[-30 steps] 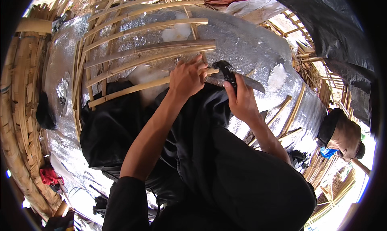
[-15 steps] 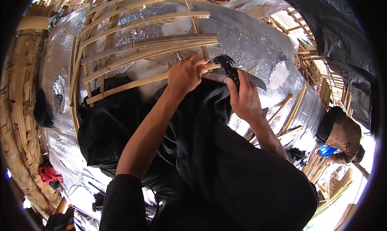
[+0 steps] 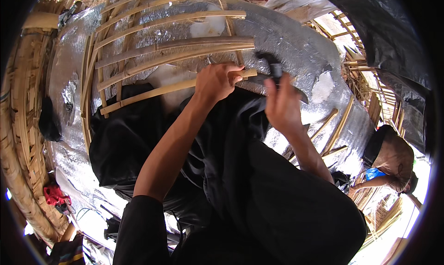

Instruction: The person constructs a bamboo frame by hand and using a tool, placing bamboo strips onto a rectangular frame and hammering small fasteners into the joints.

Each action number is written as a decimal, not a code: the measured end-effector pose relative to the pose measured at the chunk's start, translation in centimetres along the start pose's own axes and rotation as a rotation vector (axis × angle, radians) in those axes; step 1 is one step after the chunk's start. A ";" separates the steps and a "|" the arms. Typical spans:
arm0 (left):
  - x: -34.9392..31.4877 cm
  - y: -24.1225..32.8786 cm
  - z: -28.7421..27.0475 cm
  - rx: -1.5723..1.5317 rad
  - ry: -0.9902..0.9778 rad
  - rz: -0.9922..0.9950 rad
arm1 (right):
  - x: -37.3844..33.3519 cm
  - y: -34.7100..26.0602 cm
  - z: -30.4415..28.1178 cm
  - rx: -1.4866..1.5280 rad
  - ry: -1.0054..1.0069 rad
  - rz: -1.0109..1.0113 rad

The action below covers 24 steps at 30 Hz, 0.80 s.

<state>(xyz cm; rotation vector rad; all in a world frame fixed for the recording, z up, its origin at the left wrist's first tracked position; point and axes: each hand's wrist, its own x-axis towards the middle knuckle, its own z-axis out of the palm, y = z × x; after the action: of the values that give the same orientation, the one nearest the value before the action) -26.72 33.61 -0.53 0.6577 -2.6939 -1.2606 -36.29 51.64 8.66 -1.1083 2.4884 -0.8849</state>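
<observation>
Bamboo slat (image 3: 152,93), the nearest of about six I count across the silver foil sheet (image 3: 286,38), lies far centre. My left hand (image 3: 216,81) grips its right end, fingers curled shut. My right hand (image 3: 282,105), raised just right, clenches a dark knife (image 3: 274,69).

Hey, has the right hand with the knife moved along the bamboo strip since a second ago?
Cannot tell. The right hand and its dark knife sit at the strip's right end, beside the left hand, as before; the camera itself shifted.
</observation>
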 end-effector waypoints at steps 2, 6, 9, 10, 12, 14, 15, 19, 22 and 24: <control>0.1 -0.7 0.5 -0.005 0.006 0.020 | -0.1 2.4 1.9 -0.101 -0.214 0.070; -0.2 -0.6 0.4 -0.027 0.036 0.009 | 0.7 -0.7 -0.8 -0.029 0.039 -0.012; 0.1 -0.6 0.4 0.008 0.010 0.002 | -0.2 1.5 2.1 -0.165 0.124 -0.167; 0.1 -0.9 0.6 0.001 0.015 0.019 | -0.1 1.9 2.2 -0.153 -0.229 0.119; 0.8 -1.0 0.6 -0.010 0.019 0.037 | 0.5 1.5 1.0 -0.174 -0.121 0.017; -0.2 -0.6 0.3 -0.001 0.011 -0.012 | 0.6 -0.7 -0.1 -0.166 -0.024 0.028; -0.5 -1.0 0.2 -0.005 0.024 -0.013 | 1.1 -2.5 -0.9 0.116 -0.046 0.197; -0.2 -1.8 1.0 0.004 0.063 0.054 | 0.3 1.9 1.4 -0.213 -0.106 -0.027; -0.3 -1.1 0.3 0.030 0.035 0.008 | 0.6 -1.0 -0.2 -0.069 -0.038 0.146; 0.0 -0.6 0.2 0.013 -0.012 -0.026 | -0.7 0.1 1.1 -0.012 0.127 0.107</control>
<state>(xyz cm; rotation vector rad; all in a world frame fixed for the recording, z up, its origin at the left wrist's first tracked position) -26.55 33.39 -1.10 0.6917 -2.7143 -1.2582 -35.30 51.73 7.74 -0.9390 2.6306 -0.9377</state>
